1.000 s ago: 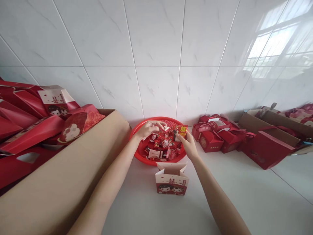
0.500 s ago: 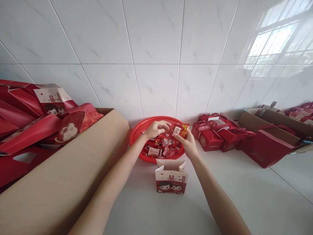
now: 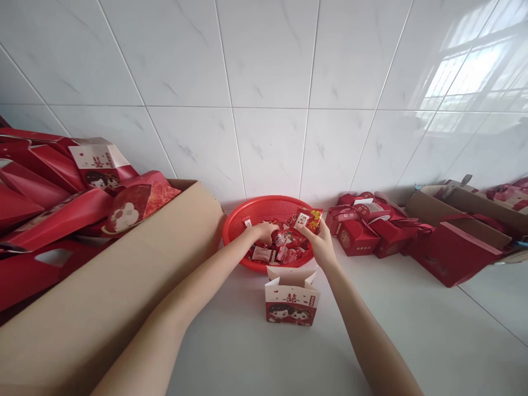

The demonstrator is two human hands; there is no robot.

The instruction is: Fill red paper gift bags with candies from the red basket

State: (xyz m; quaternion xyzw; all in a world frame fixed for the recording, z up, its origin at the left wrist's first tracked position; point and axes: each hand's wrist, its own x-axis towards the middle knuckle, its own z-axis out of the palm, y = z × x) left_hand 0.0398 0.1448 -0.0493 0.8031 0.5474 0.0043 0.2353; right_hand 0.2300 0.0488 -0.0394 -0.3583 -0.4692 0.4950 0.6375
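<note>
A red plastic basket (image 3: 264,201) holds a heap of small wrapped candies (image 3: 291,240). My left hand (image 3: 264,233) is down among these candies on the basket's left side, its fingers curled inward and partly hidden. Over the basket's right rim, my right hand (image 3: 322,243) grips a flat red candy packet (image 3: 312,219) with gold print and a white label, thumb on the front. Just in front of the basket stands an upright paper gift box (image 3: 291,309), red and white with two cartoon faces. Its top flaps are open, and its inside bottom is hidden.
At left a large cardboard carton (image 3: 165,264) holds folded red gift boxes (image 3: 70,220). Several closed red boxes (image 3: 358,236) with ribbons sit to the right, beside another carton (image 3: 466,220) and a larger red box (image 3: 456,253). A tiled wall (image 3: 268,143) rises behind.
My left hand has lowered from above the basket into the candies. My right hand keeps its grip on the packet in nearly the same place. The view has shifted slightly.
</note>
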